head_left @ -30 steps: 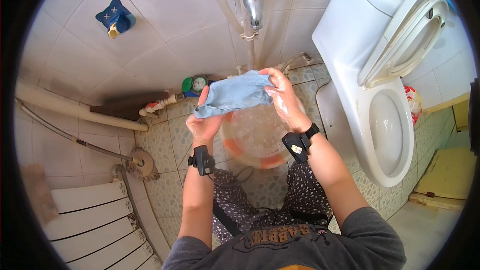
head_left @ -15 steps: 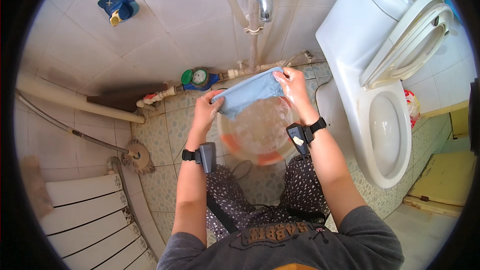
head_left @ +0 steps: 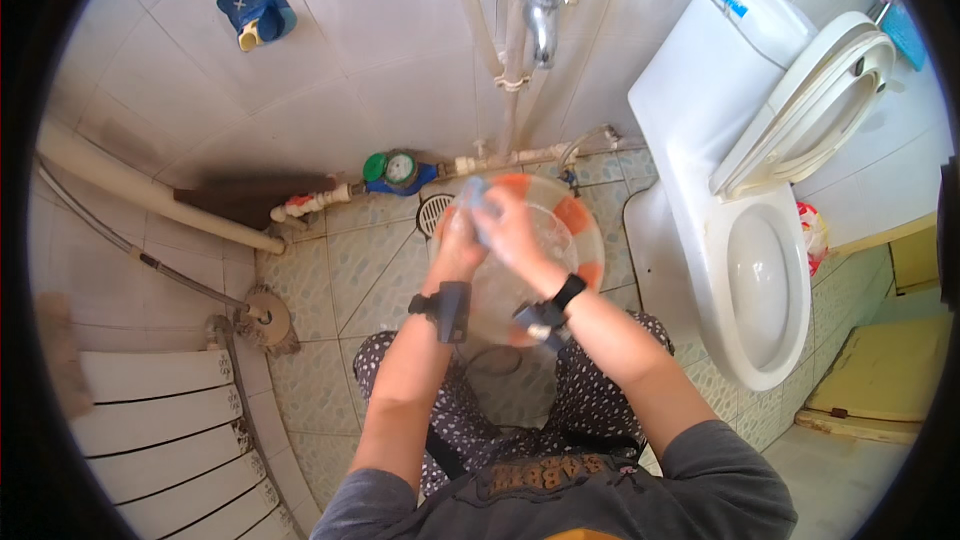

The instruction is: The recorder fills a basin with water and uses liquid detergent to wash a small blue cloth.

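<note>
My left hand (head_left: pixel 459 243) and my right hand (head_left: pixel 513 232) are close together over the left part of a round basin (head_left: pixel 590 230). A light blue cloth (head_left: pixel 477 190) is bunched up between them, with only a small part showing past the fingers. Both hands are closed on it, the right one a little smeared by motion. The basin stands on the floor, white with orange patches along its rim, and holds sudsy water. My forearms hide its near left side.
Beyond the basin, a tap (head_left: pixel 542 20) hangs on the wall pipes. A water meter (head_left: pixel 400 170) with a green lid sits low on the pipe. A floor drain (head_left: pixel 434 214) lies left of the basin, a toilet (head_left: pixel 745 270) to the right, and a white slatted panel (head_left: pixel 160 420) at lower left.
The blue cloth was stretched out flat between my two spread hands; now it is bunched up. My hands have come together, the right one moving left, and the basin rim is more exposed.
</note>
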`<state>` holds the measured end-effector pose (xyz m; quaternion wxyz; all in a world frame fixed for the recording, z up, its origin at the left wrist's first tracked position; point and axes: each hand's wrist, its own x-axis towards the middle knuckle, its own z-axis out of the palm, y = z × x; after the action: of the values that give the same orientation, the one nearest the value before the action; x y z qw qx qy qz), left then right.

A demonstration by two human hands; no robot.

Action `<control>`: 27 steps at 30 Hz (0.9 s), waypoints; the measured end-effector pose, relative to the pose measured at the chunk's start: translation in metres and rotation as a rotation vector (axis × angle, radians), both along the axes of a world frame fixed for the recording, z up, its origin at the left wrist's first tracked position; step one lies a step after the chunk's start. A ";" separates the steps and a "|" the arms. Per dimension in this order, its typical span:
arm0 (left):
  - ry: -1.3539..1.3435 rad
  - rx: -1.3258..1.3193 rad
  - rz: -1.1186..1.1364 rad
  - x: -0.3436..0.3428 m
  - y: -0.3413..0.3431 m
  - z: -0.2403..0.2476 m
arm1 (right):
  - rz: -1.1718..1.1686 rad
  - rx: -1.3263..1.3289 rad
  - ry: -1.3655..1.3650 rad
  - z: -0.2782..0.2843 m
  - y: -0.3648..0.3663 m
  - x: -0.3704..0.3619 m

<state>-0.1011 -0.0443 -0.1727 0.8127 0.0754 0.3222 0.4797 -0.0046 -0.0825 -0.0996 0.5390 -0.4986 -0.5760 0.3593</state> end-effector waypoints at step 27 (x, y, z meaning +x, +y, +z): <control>-0.202 0.099 -0.154 -0.032 -0.002 0.116 | -0.042 0.243 -0.414 0.127 0.045 0.024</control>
<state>-0.1333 -0.0465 -0.0569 0.8706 0.0909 0.2080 0.4365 0.0190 -0.0373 0.0271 0.4728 -0.5052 -0.7027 0.1659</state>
